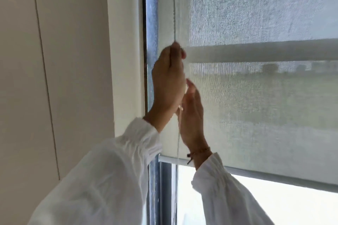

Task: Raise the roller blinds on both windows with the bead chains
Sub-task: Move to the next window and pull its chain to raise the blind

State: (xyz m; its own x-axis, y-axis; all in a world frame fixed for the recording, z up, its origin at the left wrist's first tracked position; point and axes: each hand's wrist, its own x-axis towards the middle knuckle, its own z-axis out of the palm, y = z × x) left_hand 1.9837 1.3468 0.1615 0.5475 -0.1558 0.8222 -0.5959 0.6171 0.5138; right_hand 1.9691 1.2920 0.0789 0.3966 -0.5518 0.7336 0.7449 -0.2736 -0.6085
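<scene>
Presently: both hands on bead chain [175, 14] beside roller blind [256, 106].
Left hand [169, 78] grip closed on chain; right hand [192, 113], lower, fingers loosely extended, hold unclear.

You are wearing loose white long-sleeved top, fabric thin and crinkled. Left sleeve [95, 175] is billowing wide along forearm, gathering into elasticated ruffled cuff at wrist. Right sleeve [228, 193] is showing same white cloth, same gathered cuff. Left hand [169, 80] is showing bare, no ring or watch visible. Right hand [193, 115] is wearing thin beaded bracelet [200, 151] at wrist, brownish beads, dark knotted cord end hanging from it.
</scene>
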